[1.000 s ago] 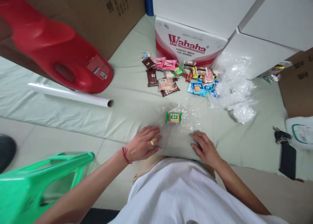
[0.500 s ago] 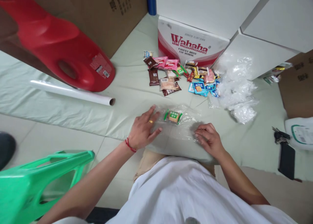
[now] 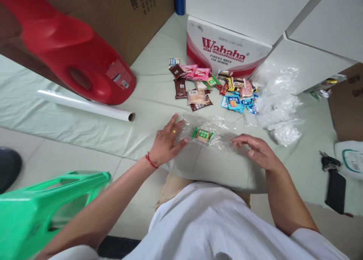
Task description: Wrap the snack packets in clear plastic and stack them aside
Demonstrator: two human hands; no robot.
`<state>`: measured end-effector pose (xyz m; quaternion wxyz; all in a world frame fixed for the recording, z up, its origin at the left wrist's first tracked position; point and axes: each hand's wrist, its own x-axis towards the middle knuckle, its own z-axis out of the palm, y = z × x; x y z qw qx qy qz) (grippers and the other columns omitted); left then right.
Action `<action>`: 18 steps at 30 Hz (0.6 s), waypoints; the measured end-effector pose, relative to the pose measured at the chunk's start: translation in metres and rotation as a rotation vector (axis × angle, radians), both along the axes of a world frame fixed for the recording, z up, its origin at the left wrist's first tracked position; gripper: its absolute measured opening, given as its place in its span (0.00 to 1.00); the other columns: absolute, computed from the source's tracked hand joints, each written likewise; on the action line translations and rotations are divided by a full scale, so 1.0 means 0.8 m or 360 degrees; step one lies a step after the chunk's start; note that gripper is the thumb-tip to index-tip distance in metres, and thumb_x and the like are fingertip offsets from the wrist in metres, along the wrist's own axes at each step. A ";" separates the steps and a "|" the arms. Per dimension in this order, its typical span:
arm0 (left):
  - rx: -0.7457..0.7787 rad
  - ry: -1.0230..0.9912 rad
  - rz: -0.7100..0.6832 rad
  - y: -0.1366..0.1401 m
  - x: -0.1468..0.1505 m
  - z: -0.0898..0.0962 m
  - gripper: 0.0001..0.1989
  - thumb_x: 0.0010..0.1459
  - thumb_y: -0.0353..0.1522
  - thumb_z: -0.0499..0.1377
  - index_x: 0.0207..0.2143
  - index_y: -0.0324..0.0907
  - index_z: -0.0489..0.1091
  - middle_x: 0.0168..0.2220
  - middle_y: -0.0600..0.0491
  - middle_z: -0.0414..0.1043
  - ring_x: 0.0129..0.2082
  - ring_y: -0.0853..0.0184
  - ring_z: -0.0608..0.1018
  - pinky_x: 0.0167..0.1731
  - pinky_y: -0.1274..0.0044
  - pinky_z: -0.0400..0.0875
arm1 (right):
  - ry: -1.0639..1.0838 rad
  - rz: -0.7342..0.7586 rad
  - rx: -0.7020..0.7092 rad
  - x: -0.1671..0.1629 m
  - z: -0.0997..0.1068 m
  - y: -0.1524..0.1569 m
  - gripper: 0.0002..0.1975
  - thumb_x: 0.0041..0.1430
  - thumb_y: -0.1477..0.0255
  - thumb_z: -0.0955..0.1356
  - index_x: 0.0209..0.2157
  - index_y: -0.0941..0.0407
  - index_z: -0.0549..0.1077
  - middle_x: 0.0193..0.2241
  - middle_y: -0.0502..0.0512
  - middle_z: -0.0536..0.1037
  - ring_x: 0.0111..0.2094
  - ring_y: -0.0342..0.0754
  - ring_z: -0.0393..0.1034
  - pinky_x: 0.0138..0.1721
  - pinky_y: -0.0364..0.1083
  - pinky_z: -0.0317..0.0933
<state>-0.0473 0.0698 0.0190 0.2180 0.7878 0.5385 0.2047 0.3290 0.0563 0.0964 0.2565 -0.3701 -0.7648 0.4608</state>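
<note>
A clear plastic bag (image 3: 222, 137) lies flat on the cloth-covered table in front of me. On or inside it, I cannot tell which, sits a small green-ended biscuit packet (image 3: 202, 135). My left hand (image 3: 166, 143) rests spread at the bag's left end, fingers stretched and thumb pointing toward the packet. At the right end is my right hand (image 3: 256, 150), its fingertips at the edge of the plastic and its thumb held apart from the fingers. Neither hand touches the packet.
Several wrapped snacks (image 3: 197, 97) lie beyond the bag, before a Wahaha carton (image 3: 227, 50). Crumpled plastic bags (image 3: 279, 101) are heaped to their right. Leftward are a white roll (image 3: 85, 105), a red jug (image 3: 76, 55) and a green stool (image 3: 31, 210). Keys and a black pouch (image 3: 335, 188) lie far right.
My right hand has shifted right and slightly away from me, and its thumb has come apart from the fingers. The bag lies flatter along its near edge. My left hand stays at the left end.
</note>
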 end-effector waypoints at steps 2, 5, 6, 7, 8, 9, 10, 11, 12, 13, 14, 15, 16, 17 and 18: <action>-0.0051 -0.0001 -0.0175 0.004 -0.013 0.007 0.42 0.67 0.58 0.49 0.75 0.45 0.53 0.78 0.39 0.46 0.73 0.46 0.63 0.61 0.59 0.69 | -0.0067 -0.0061 0.0104 -0.010 -0.003 0.005 0.41 0.64 0.41 0.67 0.70 0.49 0.65 0.54 0.62 0.77 0.47 0.54 0.73 0.51 0.52 0.69; -0.0136 0.0100 -0.0385 0.013 -0.028 0.018 0.51 0.61 0.61 0.56 0.76 0.45 0.48 0.77 0.39 0.47 0.73 0.46 0.62 0.62 0.60 0.69 | -0.0276 -0.0069 0.0192 -0.027 -0.010 0.007 0.55 0.55 0.44 0.75 0.76 0.46 0.52 0.65 0.65 0.68 0.49 0.55 0.72 0.52 0.54 0.70; -0.0166 0.0150 -0.0431 0.017 -0.033 0.021 0.52 0.59 0.60 0.59 0.76 0.46 0.47 0.78 0.40 0.46 0.73 0.46 0.62 0.62 0.60 0.69 | -0.0347 -0.0093 0.0192 -0.032 -0.013 0.006 0.55 0.54 0.47 0.77 0.76 0.45 0.51 0.66 0.65 0.67 0.48 0.54 0.72 0.51 0.53 0.71; -0.0193 0.0192 -0.0467 0.020 -0.036 0.024 0.52 0.58 0.58 0.62 0.76 0.48 0.49 0.78 0.41 0.46 0.72 0.46 0.64 0.62 0.60 0.69 | -0.0392 -0.0132 0.0173 -0.035 -0.017 0.006 0.54 0.55 0.50 0.78 0.75 0.45 0.52 0.66 0.65 0.68 0.45 0.52 0.72 0.48 0.52 0.71; -0.0212 0.0215 -0.0493 0.024 -0.039 0.025 0.49 0.58 0.55 0.63 0.74 0.49 0.52 0.78 0.42 0.47 0.71 0.47 0.66 0.62 0.60 0.69 | -0.0409 -0.0182 0.0131 -0.037 -0.021 0.005 0.50 0.57 0.53 0.78 0.74 0.46 0.56 0.62 0.64 0.71 0.42 0.50 0.72 0.45 0.51 0.71; -0.0221 0.0213 -0.0502 0.028 -0.040 0.026 0.43 0.59 0.52 0.63 0.72 0.50 0.56 0.77 0.43 0.49 0.70 0.48 0.68 0.61 0.60 0.70 | -0.0402 -0.0243 0.0061 -0.039 -0.025 0.005 0.43 0.59 0.55 0.76 0.72 0.47 0.62 0.55 0.61 0.76 0.37 0.48 0.70 0.40 0.48 0.70; -0.0218 0.0184 -0.0496 0.032 -0.041 0.026 0.35 0.61 0.49 0.61 0.68 0.49 0.63 0.76 0.44 0.52 0.68 0.50 0.71 0.60 0.60 0.71 | -0.0383 -0.0312 -0.0028 -0.039 -0.029 0.005 0.34 0.62 0.55 0.74 0.67 0.50 0.69 0.46 0.58 0.80 0.32 0.46 0.68 0.35 0.46 0.68; -0.0206 0.0132 -0.0479 0.036 -0.041 0.025 0.26 0.64 0.46 0.59 0.62 0.48 0.69 0.74 0.45 0.57 0.66 0.52 0.73 0.60 0.61 0.71 | -0.0354 -0.0391 -0.0123 -0.040 -0.032 0.006 0.26 0.64 0.56 0.72 0.60 0.52 0.75 0.37 0.54 0.80 0.28 0.44 0.64 0.31 0.44 0.65; -0.0190 0.0064 -0.0460 0.041 -0.039 0.025 0.19 0.66 0.44 0.56 0.54 0.47 0.73 0.71 0.45 0.64 0.63 0.54 0.75 0.59 0.62 0.72 | -0.0313 -0.0477 -0.0205 -0.040 -0.034 0.008 0.21 0.66 0.56 0.71 0.53 0.54 0.79 0.31 0.51 0.78 0.25 0.43 0.61 0.28 0.43 0.61; -0.0177 -0.0015 -0.0442 0.045 -0.037 0.025 0.16 0.68 0.43 0.53 0.48 0.46 0.75 0.67 0.46 0.70 0.61 0.55 0.77 0.59 0.63 0.72 | -0.0264 -0.0562 -0.0260 -0.040 -0.035 0.009 0.19 0.66 0.55 0.70 0.47 0.55 0.81 0.28 0.50 0.76 0.24 0.42 0.60 0.27 0.43 0.59; -0.0175 -0.0096 -0.0425 0.049 -0.034 0.025 0.16 0.69 0.43 0.52 0.43 0.46 0.76 0.62 0.46 0.76 0.59 0.56 0.78 0.59 0.64 0.72 | -0.0214 -0.0638 -0.0291 -0.039 -0.036 0.012 0.18 0.65 0.55 0.71 0.43 0.55 0.82 0.27 0.50 0.75 0.24 0.42 0.60 0.27 0.43 0.58; -0.0184 -0.0171 -0.0405 0.053 -0.031 0.025 0.16 0.69 0.43 0.52 0.41 0.45 0.76 0.56 0.46 0.79 0.56 0.57 0.79 0.58 0.65 0.73 | -0.0166 -0.0701 -0.0300 -0.039 -0.037 0.014 0.18 0.64 0.54 0.72 0.41 0.55 0.82 0.27 0.50 0.75 0.25 0.43 0.60 0.27 0.43 0.57; -0.0205 -0.0237 -0.0374 0.057 -0.027 0.026 0.17 0.68 0.44 0.52 0.39 0.45 0.76 0.51 0.47 0.81 0.53 0.58 0.81 0.55 0.66 0.74 | -0.0124 -0.0753 -0.0302 -0.039 -0.038 0.017 0.18 0.62 0.54 0.72 0.40 0.55 0.82 0.26 0.50 0.74 0.26 0.43 0.60 0.28 0.43 0.57; -0.0237 -0.0293 -0.0327 0.060 -0.022 0.026 0.17 0.68 0.45 0.52 0.38 0.45 0.75 0.47 0.48 0.82 0.48 0.59 0.82 0.52 0.68 0.75 | -0.0091 -0.0795 -0.0310 -0.039 -0.040 0.021 0.18 0.61 0.54 0.73 0.39 0.55 0.82 0.25 0.49 0.73 0.26 0.43 0.60 0.28 0.43 0.56; -0.0278 -0.0330 -0.0261 0.063 -0.018 0.025 0.18 0.67 0.45 0.52 0.35 0.45 0.75 0.42 0.49 0.82 0.44 0.60 0.82 0.47 0.70 0.75 | -0.0070 -0.0831 -0.0328 -0.038 -0.043 0.025 0.18 0.60 0.54 0.73 0.38 0.55 0.81 0.24 0.48 0.71 0.26 0.43 0.59 0.28 0.43 0.55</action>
